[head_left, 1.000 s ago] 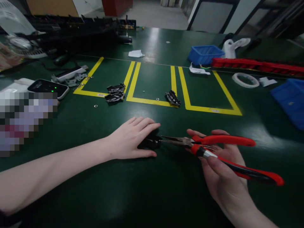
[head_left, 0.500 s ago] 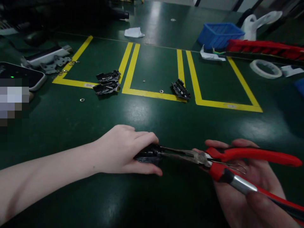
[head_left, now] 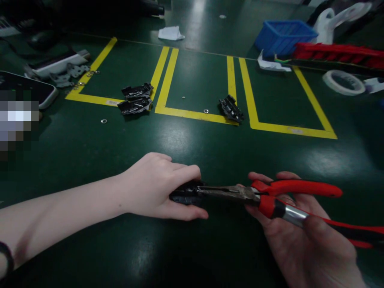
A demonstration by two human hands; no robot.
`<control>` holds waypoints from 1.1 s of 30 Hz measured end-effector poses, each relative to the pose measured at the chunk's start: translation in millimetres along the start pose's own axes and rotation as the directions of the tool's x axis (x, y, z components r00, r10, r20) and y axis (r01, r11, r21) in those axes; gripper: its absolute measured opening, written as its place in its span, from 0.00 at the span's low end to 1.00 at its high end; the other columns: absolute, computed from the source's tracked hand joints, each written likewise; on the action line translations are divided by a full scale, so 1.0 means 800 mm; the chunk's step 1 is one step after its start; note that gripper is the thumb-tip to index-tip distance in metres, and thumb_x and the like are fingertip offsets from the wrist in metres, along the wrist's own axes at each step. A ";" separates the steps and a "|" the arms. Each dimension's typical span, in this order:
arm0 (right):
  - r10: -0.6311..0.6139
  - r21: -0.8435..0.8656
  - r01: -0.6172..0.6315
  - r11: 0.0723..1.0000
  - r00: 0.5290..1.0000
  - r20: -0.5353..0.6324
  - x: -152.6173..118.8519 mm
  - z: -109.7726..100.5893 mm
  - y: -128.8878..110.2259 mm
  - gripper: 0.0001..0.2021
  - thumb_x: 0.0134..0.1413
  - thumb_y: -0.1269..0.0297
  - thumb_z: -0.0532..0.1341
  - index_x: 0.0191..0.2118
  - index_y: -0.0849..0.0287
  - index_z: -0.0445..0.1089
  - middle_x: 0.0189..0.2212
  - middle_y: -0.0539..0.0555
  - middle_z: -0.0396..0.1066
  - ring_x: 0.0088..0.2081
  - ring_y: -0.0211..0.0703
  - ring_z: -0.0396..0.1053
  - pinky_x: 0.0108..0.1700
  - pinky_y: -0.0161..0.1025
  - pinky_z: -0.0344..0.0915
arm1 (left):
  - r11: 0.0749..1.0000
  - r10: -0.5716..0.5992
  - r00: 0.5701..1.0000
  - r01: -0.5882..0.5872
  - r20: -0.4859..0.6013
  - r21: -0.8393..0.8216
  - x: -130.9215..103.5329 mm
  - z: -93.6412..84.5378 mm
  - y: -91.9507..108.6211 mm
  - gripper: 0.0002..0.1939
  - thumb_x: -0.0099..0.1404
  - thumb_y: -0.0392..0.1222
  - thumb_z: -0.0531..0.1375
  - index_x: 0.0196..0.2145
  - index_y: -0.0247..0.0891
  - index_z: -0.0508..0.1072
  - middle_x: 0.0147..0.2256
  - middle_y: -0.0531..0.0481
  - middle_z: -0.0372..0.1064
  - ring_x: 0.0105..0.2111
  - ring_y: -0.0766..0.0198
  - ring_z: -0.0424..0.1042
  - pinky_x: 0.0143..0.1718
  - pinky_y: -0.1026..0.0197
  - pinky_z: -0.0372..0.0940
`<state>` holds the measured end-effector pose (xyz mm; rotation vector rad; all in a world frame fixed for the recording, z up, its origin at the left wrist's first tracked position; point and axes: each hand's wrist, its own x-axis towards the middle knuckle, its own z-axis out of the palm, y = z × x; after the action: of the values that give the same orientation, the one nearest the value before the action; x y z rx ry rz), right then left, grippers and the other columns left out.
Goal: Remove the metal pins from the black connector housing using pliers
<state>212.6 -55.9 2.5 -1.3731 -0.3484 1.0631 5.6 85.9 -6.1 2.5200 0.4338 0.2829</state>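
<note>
My left hand (head_left: 163, 188) is closed around a small black plastic part (head_left: 187, 194), holding it low over the green table. Long-nose pliers (head_left: 234, 193) with red and black handles lie in my right hand (head_left: 306, 232), the thumb resting on the lower handle. Their tips point left and meet the right end of the black part; what the jaws grip there is too small to make out. Farther off, two similar black parts (head_left: 136, 106) lie side by side, and another black part (head_left: 231, 109) sits on a yellow line to the right.
Yellow tape (head_left: 192, 115) marks several bays on the table. Small metal rings (head_left: 103, 121) lie loose. At the back right stand a blue bin (head_left: 285, 38), a red rack (head_left: 339, 56) and a tape roll (head_left: 343, 83). Metal brackets (head_left: 64, 78) lie at left; paper (head_left: 171, 33) lies behind.
The pliers' handles and jaws have come closer together, and my right hand has moved slightly left and up. My left hand keeps its hold on the black part. The view has shifted slightly.
</note>
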 end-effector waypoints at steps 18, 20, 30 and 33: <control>-0.084 -0.022 0.083 0.996 0.995 -0.049 -0.010 0.006 0.000 0.26 0.28 0.49 0.79 0.39 0.44 0.75 0.45 0.54 0.80 0.46 0.57 0.78 0.50 0.57 0.75 | 0.974 -0.089 0.992 0.107 0.094 -0.200 0.007 -0.014 0.001 0.20 0.65 0.59 0.63 0.40 0.38 0.73 0.25 0.58 0.69 0.22 0.70 0.67 0.25 0.68 0.55; -0.055 -0.019 0.054 0.998 0.996 -0.076 -0.006 0.005 0.002 0.26 0.28 0.50 0.79 0.39 0.45 0.76 0.44 0.55 0.80 0.44 0.57 0.79 0.49 0.57 0.75 | 0.970 -0.103 0.989 0.123 0.104 -0.212 0.008 -0.015 0.002 0.20 0.65 0.59 0.64 0.41 0.38 0.73 0.26 0.58 0.70 0.23 0.70 0.68 0.25 0.68 0.56; -0.147 -0.003 0.148 0.989 0.988 0.040 -0.002 0.002 -0.007 0.17 0.39 0.56 0.76 0.38 0.46 0.77 0.39 0.50 0.81 0.37 0.46 0.80 0.38 0.37 0.78 | 0.964 -0.078 0.991 0.102 0.109 -0.244 0.009 -0.017 0.001 0.20 0.64 0.59 0.65 0.40 0.37 0.74 0.28 0.57 0.72 0.25 0.71 0.68 0.25 0.68 0.55; -0.154 0.003 0.154 0.988 0.985 0.080 -0.001 0.004 -0.008 0.17 0.39 0.55 0.76 0.38 0.46 0.77 0.38 0.50 0.82 0.34 0.44 0.80 0.39 0.35 0.77 | 0.972 -0.039 0.993 0.064 0.113 -0.227 0.008 -0.015 -0.003 0.22 0.64 0.61 0.63 0.40 0.38 0.74 0.28 0.57 0.72 0.24 0.70 0.69 0.26 0.68 0.54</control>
<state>212.6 -53.5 9.1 -1.2869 -0.5073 0.9909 7.4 96.4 3.3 2.2811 0.3986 0.1649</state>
